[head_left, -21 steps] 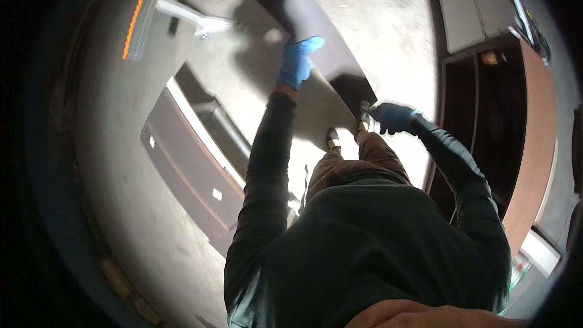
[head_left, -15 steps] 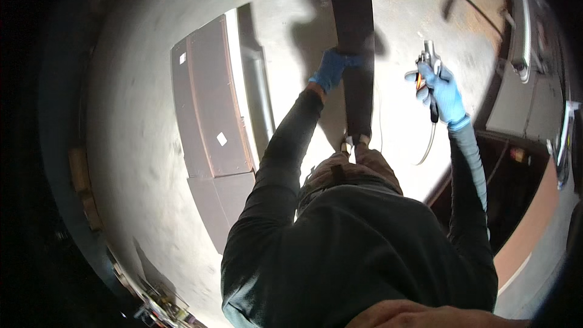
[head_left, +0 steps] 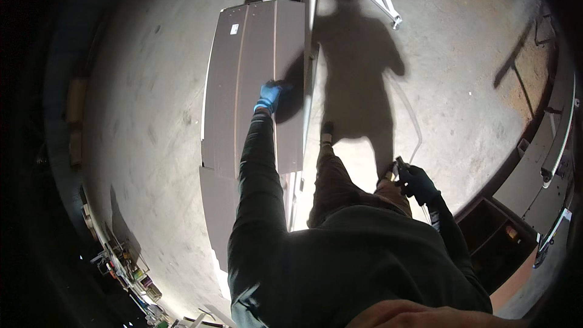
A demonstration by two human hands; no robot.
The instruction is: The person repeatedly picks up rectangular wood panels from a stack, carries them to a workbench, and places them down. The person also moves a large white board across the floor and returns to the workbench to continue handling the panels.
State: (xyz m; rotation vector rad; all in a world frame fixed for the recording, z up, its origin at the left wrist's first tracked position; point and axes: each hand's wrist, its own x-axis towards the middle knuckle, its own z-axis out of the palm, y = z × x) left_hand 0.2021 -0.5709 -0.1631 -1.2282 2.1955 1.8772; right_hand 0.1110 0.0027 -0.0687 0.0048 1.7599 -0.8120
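My left hand point(head_left: 270, 96), in a blue glove, is closed at the left edge of a long dark board point(head_left: 291, 140). Its fingertips reach over the board and are partly lost in shadow. The board lies along the right side of a low stack of dark brown panels point(head_left: 221, 103), the nearest one bearing a small white label. By my right leg, my right hand point(head_left: 419, 185), gloved and in shade, grips a small air gun point(head_left: 399, 169) with a thin hose. The gun's lower part is hidden by the fingers.
A white metal stand leg point(head_left: 382, 0) stands on the concrete floor ahead. At the right are an open dark box point(head_left: 495, 237) and grey panels point(head_left: 525, 188). Assorted clutter point(head_left: 130, 273) lines the lower left rim. My shadow falls across the floor.
My left hand has moved left with the long board, which now lies over the stack. My right hand has dropped with the air gun toward my leg. The view has shifted left.
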